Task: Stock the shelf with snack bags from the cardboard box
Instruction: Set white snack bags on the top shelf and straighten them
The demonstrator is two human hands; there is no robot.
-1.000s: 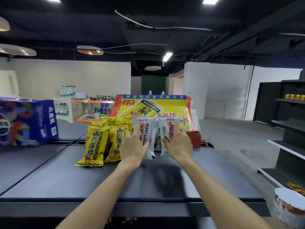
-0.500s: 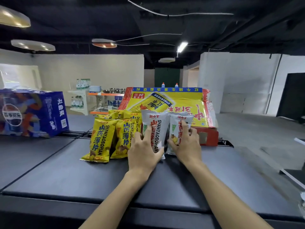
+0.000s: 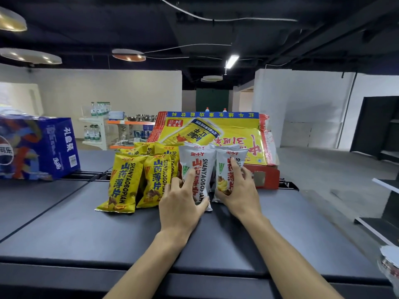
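Observation:
Two white snack bags stand side by side on the dark shelf top. My left hand grips the left white bag near its bottom, thumb on one side and fingers on the front. My right hand holds the right white bag, its index finger stretched up the front. Left of them, several yellow snack bags lean in rows. Behind stands the yellow-and-red cardboard box, its flap raised.
A blue Pepsi carton sits at the left on the shelf top. Dark shelving stands at the right. A round white container shows at the lower right edge. Far back is a stand with water bottles.
Both hands have lowered the two white bags onto the shelf top and slid down toward their bottoms. The view has moved closer and turned slightly left.

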